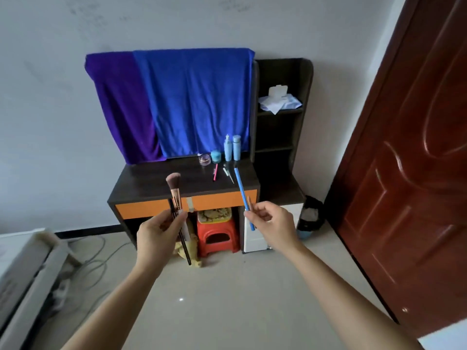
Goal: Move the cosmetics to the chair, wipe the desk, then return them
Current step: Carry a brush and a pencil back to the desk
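Before the desk (151,180), my left hand (158,233) grips a makeup brush (174,188), my right hand (273,223) a blue pencil (241,193), upright for carrying.

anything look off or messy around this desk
A yellow cloth lies crumpled on the floor beside the red stool, a strip of tape is stuck across the orange drawer fronts, and two towels hang over the back of the desk.
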Demonstrator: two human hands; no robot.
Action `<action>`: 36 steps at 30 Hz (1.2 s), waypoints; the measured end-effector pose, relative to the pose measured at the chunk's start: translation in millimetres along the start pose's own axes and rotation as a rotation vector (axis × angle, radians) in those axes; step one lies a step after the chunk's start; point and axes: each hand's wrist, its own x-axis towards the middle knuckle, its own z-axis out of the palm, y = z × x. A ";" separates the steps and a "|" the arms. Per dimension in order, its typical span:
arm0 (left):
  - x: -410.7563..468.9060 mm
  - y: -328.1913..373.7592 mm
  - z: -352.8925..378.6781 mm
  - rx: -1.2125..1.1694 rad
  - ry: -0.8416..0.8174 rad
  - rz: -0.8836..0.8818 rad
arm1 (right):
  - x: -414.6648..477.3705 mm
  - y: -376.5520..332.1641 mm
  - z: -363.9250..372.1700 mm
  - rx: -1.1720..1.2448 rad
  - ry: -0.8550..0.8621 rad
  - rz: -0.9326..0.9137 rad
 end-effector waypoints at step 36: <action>547.9 -297.0 99.5 0.158 -0.164 -0.550 | 510.4 191.1 354.3 -0.113 -0.268 0.540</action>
